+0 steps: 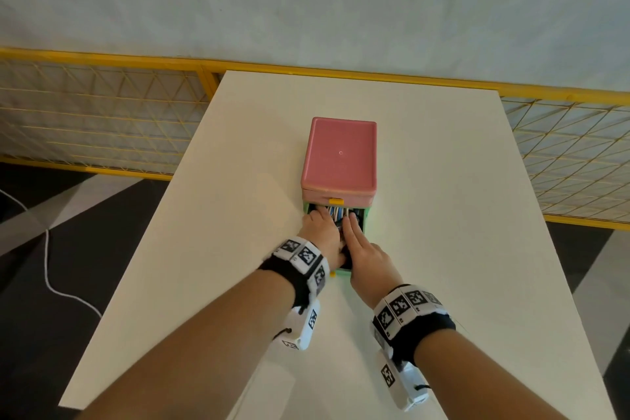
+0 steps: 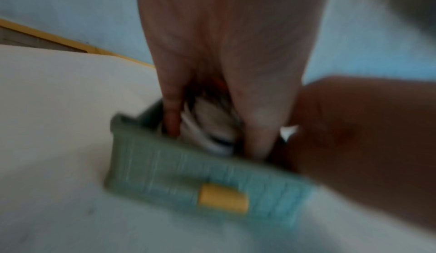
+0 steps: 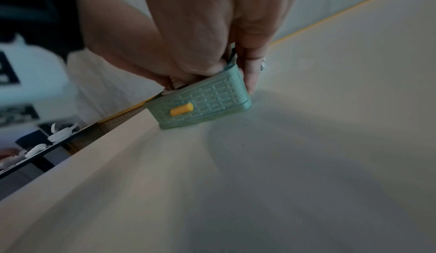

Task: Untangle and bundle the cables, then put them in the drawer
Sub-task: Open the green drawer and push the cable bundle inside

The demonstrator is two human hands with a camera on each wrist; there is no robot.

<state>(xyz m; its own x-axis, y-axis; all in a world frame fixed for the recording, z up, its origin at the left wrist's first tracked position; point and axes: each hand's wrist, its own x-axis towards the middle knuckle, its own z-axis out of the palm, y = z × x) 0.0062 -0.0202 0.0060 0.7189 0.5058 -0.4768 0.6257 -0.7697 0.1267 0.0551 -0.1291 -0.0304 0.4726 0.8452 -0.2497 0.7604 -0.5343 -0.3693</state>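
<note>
A pink drawer box stands mid-table with its green drawer pulled out toward me. Bundled cables, white and coloured, lie inside it. My left hand reaches into the drawer's left side. In the left wrist view its thumb and fingers straddle the white cables and pinch them. My right hand lies flat over the drawer's right side, fingers straight and pressing on the cables. In the right wrist view one of its fingers runs down the outside of the drawer wall.
The drawer front carries a yellow knob, also visible in the right wrist view. The white table ends at a yellow mesh fence. A white cord trails on the floor to the left.
</note>
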